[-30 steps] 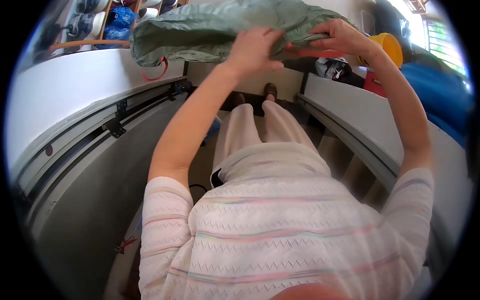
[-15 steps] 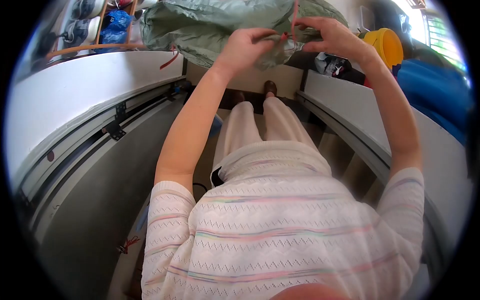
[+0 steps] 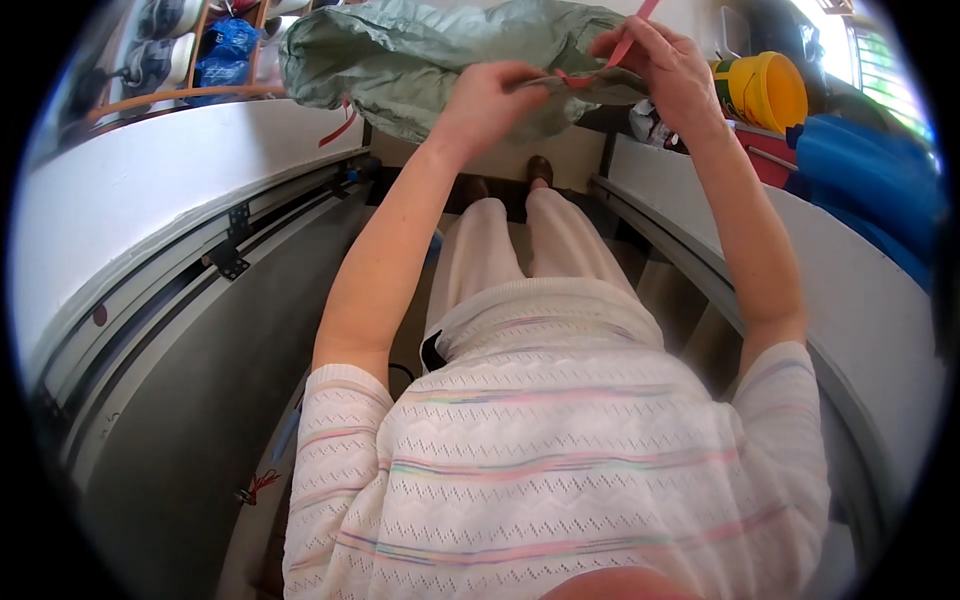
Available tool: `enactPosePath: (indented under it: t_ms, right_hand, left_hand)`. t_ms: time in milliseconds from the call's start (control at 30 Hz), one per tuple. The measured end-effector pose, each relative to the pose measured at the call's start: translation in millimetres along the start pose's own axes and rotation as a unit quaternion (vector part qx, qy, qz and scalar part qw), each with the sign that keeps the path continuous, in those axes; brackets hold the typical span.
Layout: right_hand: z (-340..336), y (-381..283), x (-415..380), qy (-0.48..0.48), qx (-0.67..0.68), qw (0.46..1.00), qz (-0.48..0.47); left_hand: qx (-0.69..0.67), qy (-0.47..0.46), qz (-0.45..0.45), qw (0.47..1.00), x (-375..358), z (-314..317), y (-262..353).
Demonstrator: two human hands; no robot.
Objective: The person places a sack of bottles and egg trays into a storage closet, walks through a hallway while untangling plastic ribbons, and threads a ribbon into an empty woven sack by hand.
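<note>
A crumpled pale-green bag (image 3: 385, 75), thin and shiny like plastic, spreads across the top of the view with its mouth facing up. My left hand (image 3: 485, 105), a little blurred, is closed on the bag's near edge. A red drawstring (image 3: 622, 48) comes out of that edge, and my right hand (image 3: 675, 80) pinches it between thumb and fingers at the bag's right side. Another red drawstring end (image 3: 338, 128) dangles from the left side of the bag.
White low walls (image 3: 190, 160) with metal rails (image 3: 130, 290) flank me on both sides. Shoes (image 3: 160, 62) and a blue plastic bag (image 3: 228, 50) sit on a rack at upper left. At upper right are a yellow bucket (image 3: 775, 90) and a blue roll-like bundle (image 3: 865, 175).
My right hand has moved inward and closed on the red drawstring, pulling it up to the right. The bag edge between my hands is now drawn straighter. My left hand stays nearly in place.
</note>
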State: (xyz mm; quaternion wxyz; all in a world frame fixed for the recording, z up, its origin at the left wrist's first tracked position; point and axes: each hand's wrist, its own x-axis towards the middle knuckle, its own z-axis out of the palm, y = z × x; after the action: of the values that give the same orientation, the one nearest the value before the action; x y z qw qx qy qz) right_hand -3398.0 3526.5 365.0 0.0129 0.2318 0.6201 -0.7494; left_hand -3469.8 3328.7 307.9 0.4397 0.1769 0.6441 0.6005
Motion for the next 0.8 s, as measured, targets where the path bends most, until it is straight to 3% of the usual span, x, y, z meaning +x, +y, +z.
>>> enactPosePath:
  t_ms: [200, 400, 500, 533, 633, 733, 800]
  right_hand:
    - [-9.2, 6.2, -5.2, 0.002, 0.025, 0.999, -0.022]
    - [9.3, -9.5, -33.6, -0.088, -0.229, 0.969, 0.009]
    - [16.9, -5.4, -43.4, -0.146, -0.231, 0.962, 0.023]
    - [15.0, -3.2, -44.0, -0.171, -0.268, 0.948, -0.019]
    - [11.1, 5.7, -45.1, -0.176, -0.214, 0.961, -0.023]
    - [16.7, 2.1, -45.1, -0.093, -0.033, 0.987, 0.126]
    - [11.8, 14.3, -34.5, -0.082, -0.055, 0.976, 0.196]
  left_hand:
    - [-0.031, -0.008, 0.018, 0.999, -7.9, 4.2, 11.2]
    - [0.001, 0.011, -0.01, 1.0, -7.2, 5.8, 1.9]
    - [-0.044, 0.039, 0.02, 0.998, -6.8, 5.1, 2.6]
    - [-0.04, 0.039, 0.024, 0.998, -6.5, 4.7, 2.2]
    - [-0.042, 0.03, 0.032, 0.998, -5.0, 4.0, -0.3]
    - [-0.07, 0.008, 0.032, 0.997, -6.1, 4.9, -0.3]
    - [-0.092, -0.008, 0.028, 0.995, -10.8, 7.8, 5.6]
